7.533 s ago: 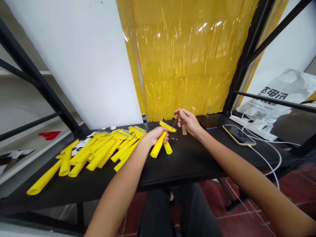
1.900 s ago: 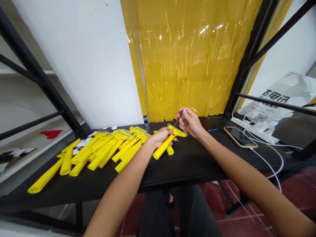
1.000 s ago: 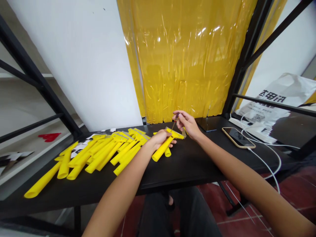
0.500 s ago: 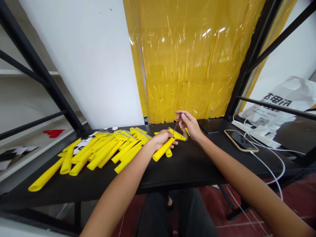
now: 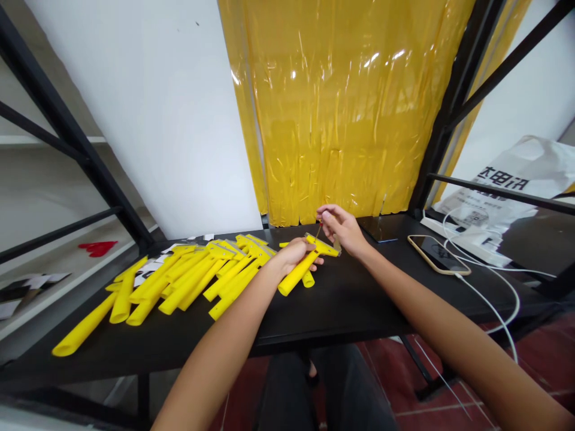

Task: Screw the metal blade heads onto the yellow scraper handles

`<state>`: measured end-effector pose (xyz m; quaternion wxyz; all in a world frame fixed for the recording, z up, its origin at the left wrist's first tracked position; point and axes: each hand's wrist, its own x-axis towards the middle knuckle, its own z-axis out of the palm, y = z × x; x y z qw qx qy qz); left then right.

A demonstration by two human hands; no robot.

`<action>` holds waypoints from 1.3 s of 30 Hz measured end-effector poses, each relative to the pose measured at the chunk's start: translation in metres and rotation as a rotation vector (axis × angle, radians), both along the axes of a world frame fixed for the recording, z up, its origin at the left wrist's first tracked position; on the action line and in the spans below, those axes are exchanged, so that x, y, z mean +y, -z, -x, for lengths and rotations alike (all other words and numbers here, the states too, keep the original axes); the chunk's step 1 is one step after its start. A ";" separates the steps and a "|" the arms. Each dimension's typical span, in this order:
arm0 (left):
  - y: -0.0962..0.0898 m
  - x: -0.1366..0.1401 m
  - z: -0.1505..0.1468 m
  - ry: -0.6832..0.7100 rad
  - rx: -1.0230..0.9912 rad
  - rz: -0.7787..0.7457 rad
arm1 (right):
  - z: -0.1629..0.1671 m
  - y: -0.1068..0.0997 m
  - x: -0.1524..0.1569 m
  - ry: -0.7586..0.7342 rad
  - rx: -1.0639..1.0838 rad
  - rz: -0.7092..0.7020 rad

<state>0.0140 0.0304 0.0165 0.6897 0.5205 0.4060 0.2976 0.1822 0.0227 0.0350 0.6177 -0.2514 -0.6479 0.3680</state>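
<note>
My left hand [image 5: 294,254] is closed around the head end of a yellow scraper [image 5: 299,274], whose hollow handle points toward me. Between the fingertips of my right hand [image 5: 341,227] is a thin screwdriver [image 5: 319,228] with a bit of red at its top; its shaft slopes down to the scraper's head. A second yellow scraper [image 5: 308,279] lies beneath the held one, mostly hidden by it and by my left hand. Left of my hands, several more yellow scrapers [image 5: 193,278] are heaped with their handles toward me.
All this rests on a black table [image 5: 341,305]. To the right lie a phone [image 5: 438,254] with a white cable [image 5: 489,308], a power strip [image 5: 467,242] and a white plastic bag [image 5: 516,173]. A dark flat device [image 5: 380,230] lies behind my right hand. Black frame posts [image 5: 101,185] flank the table.
My right hand's fingers have shifted slightly on the screwdriver, which still meets the scraper's head. The left hand keeps its hold. The camera view has moved a little.
</note>
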 end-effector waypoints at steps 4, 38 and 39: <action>-0.002 -0.002 0.000 -0.021 0.000 -0.001 | 0.001 0.001 0.001 0.065 -0.029 -0.041; -0.002 -0.001 0.001 0.010 0.014 -0.009 | -0.004 0.001 0.007 0.155 0.031 0.008; -0.001 0.000 0.001 0.016 0.012 -0.007 | -0.004 0.000 0.007 0.146 0.050 0.020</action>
